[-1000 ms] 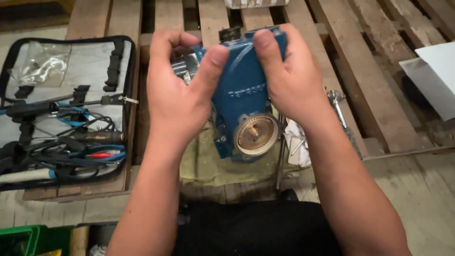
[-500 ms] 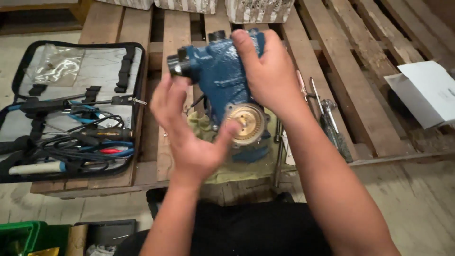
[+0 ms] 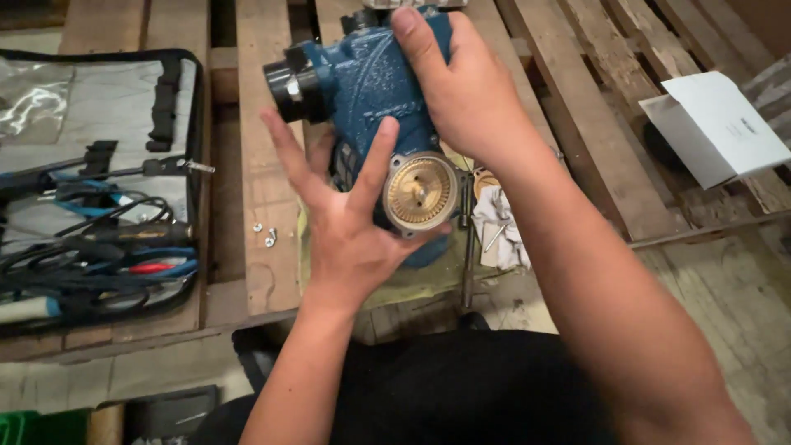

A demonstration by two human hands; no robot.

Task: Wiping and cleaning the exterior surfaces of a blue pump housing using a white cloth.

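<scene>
Left hand [image 3: 350, 222], half second back reaching in from below, now spread flat against blue cast-metal pump housing [image 3: 375, 91], fingers splayed, not closed round it. Right hand [image 3: 465, 91] stays clamped on housing top, holding it raised over pallet. Housing turned more: black port further left, round brass impeller [image 3: 422, 192] facing camera, beside left thumb. Judgement: repositioning for inspection.

Support: slatted wooden pallet [image 3: 264, 247], few small screws [image 3: 265, 235] on slat. Open black tool case [image 3: 99, 198] at left; white folded paper [image 3: 717, 124] at right; concrete floor around.

An open tool case [image 3: 99, 189] lies left on the wooden pallet [image 3: 593, 124]; white folded paper [image 3: 717, 124] right; probably small screws [image 3: 265, 235] between.
</scene>
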